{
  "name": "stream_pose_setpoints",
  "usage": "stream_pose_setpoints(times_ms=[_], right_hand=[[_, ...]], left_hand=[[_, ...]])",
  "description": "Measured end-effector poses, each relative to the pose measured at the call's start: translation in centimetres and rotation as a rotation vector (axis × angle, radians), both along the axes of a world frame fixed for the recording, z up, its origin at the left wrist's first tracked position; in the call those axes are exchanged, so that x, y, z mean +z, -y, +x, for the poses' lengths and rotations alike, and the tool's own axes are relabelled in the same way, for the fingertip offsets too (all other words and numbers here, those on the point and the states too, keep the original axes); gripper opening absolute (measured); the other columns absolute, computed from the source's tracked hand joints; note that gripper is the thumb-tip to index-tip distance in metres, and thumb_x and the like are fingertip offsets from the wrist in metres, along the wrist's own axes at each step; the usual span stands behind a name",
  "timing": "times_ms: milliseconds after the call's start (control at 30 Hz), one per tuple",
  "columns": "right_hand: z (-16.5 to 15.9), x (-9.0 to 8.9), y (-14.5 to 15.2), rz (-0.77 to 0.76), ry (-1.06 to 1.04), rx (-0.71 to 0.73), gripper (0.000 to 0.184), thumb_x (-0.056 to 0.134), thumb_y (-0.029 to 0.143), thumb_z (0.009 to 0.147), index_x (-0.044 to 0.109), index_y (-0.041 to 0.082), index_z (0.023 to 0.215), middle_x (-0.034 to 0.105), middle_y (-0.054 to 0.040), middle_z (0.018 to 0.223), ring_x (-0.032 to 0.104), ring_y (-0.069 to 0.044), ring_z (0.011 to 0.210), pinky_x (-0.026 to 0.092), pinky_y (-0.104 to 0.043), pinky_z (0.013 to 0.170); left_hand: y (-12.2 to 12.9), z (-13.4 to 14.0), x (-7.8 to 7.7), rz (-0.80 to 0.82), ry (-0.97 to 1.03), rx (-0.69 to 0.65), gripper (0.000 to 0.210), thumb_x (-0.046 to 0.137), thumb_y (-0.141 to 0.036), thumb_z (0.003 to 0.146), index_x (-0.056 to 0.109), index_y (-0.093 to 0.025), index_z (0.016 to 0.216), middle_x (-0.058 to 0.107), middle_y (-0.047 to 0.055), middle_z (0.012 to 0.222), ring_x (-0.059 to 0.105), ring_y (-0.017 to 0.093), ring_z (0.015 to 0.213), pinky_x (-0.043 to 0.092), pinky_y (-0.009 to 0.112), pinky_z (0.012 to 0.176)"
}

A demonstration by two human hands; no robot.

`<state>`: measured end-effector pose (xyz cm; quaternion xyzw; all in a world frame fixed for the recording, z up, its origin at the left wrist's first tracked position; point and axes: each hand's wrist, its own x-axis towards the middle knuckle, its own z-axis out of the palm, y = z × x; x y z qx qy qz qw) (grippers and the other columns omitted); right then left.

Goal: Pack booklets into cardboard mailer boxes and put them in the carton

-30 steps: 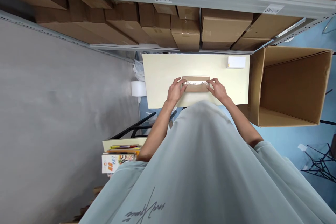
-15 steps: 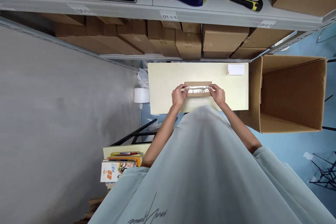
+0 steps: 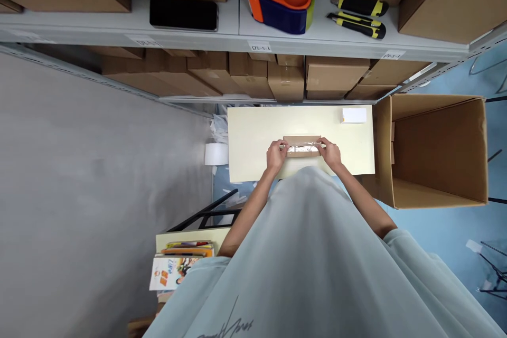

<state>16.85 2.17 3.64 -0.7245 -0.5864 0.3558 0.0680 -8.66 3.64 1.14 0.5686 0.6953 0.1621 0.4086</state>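
Note:
A small flat cardboard box (image 3: 302, 138) lies on the cream table (image 3: 257, 121) in front of me. A strip of shiny clear tape (image 3: 301, 149) runs lengthwise across it and catches bright light. My left hand (image 3: 276, 155) is closed at the left end, thumb and fingers pinching the tape by the box's edge. At the other end my right hand (image 3: 330, 153) pinches in the same way. The fingertips cover both ends of the strip, so exactly how much of the box they also touch is hidden.
A small white box (image 3: 354, 115) stands at the table's back right. Beside the table is a large open carton (image 3: 439, 148). The shelf above holds a phone (image 3: 184, 13), a tape dispenser (image 3: 281, 9), utility knives (image 3: 358, 21) and several boxes. Books (image 3: 178, 269) lie lower left.
The view has tilted up slightly, so everything sits lower in the picture. Both hands stay at the box's ends; the shiny strip's upper part now looks clearer and less bright.

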Motion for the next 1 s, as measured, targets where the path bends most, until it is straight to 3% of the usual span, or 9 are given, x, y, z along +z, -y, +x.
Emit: stream_pose_setpoints(times_ms=[100,167,300,400,500,633,800,900,1000], right_hand=[[0.1,0.7,0.3,0.003,0.05,0.084,0.031,0.05,0.037,0.115,0.07,0.028,0.137,0.083,-0.0065,0.126,0.08,-0.025,0.101,0.058,-0.034,0.091],[0.1,1.3,0.5,0.007,0.119,0.143,0.034,0.049,0.035,0.115,0.07,0.027,0.14,0.077,-0.0103,0.143,0.079,-0.025,0.103,0.059,-0.035,0.093],[0.1,2.9,0.3,0.022,0.222,0.215,0.035,0.052,0.035,0.114,0.072,0.027,0.142,0.051,-0.0115,0.175,0.08,-0.027,0.108,0.064,-0.041,0.096],[0.4,4.4,-0.7,0.082,0.226,0.244,0.035,0.052,0.033,0.114,0.073,0.025,0.141,0.054,-0.0113,0.172,0.08,-0.029,0.113,0.065,-0.043,0.099],[0.6,6.2,-2.7,0.187,0.214,0.271,0.033,0.054,0.032,0.114,0.073,0.024,0.14,0.061,-0.0114,0.165,0.079,-0.029,0.118,0.065,-0.043,0.101],[0.5,9.3,-7.2,0.38,0.196,0.315,0.028,0.057,0.034,0.114,0.076,0.025,0.134,0.07,-0.0108,0.154,0.077,-0.029,0.123,0.065,-0.041,0.098],[-0.8,15.2,-14.2,0.645,0.15,0.406,0.03,0.056,0.037,0.114,0.075,0.021,0.131,0.077,-0.0153,0.138,0.074,-0.033,0.125,0.06,-0.046,0.106],[-2.1,19.2,-18.5,0.761,0.151,0.456,0.035,0.054,0.036,0.113,0.072,0.017,0.137,0.074,-0.0193,0.141,0.069,-0.036,0.132,0.054,-0.049,0.113],[-3.9,22.5,-22.9,0.794,0.215,0.471,0.041,0.056,0.036,0.112,0.067,0.013,0.144,0.07,-0.0236,0.146,0.065,-0.039,0.135,0.049,-0.053,0.117]], left_hand=[[0.3,-0.2,-0.2,0.016,0.018,-0.008,0.009,0.066,-0.024,0.103,0.073,-0.023,0.109,0.077,0.009,0.123,0.075,0.021,0.088,0.059,0.035,0.094],[0.4,-0.3,-0.3,0.029,0.035,-0.025,0.011,0.064,-0.024,0.104,0.073,-0.023,0.11,0.076,0.009,0.123,0.075,0.022,0.09,0.06,0.037,0.096],[0.0,-0.9,0.0,0.084,0.052,-0.062,0.013,0.065,-0.022,0.101,0.075,-0.023,0.109,0.069,0.013,0.138,0.074,0.028,0.123,0.06,0.041,0.107],[-1.1,-1.5,0.9,0.159,0.052,-0.125,0.015,0.067,-0.02,0.098,0.076,-0.023,0.11,0.064,0.015,0.148,0.064,0.032,0.143,0.056,0.046,0.117],[-3.2,-2.1,2.6,0.272,0.038,-0.226,0.015,0.069,-0.021,0.098,0.077,-0.024,0.111,0.065,0.014,0.149,0.063,0.033,0.143,0.051,0.051,0.124],[-7.8,-2.8,6.5,0.476,0.017,-0.327,0.013,0.071,-0.024,0.101,0.076,-0.025,0.113,0.067,0.012,0.148,0.063,0.033,0.141,0.052,0.052,0.123],[-15.0,-3.3,13.9,0.758,-0.038,-0.343,0.013,0.069,-0.029,0.105,0.076,-0.025,0.115,0.068,0.012,0.146,0.063,0.033,0.14,0.054,0.054,0.12],[-18.8,-3.1,18.0,0.899,-0.068,-0.331,0.016,0.065,-0.03,0.107,0.076,-0.024,0.118,0.067,0.014,0.147,0.061,0.033,0.141,0.052,0.053,0.122],[-22.1,-2.6,20.9,0.951,-0.117,-0.346,0.02,0.062,-0.028,0.108,0.075,-0.023,0.121,0.066,0.015,0.148,0.059,0.033,0.143,0.05,0.053,0.124]])
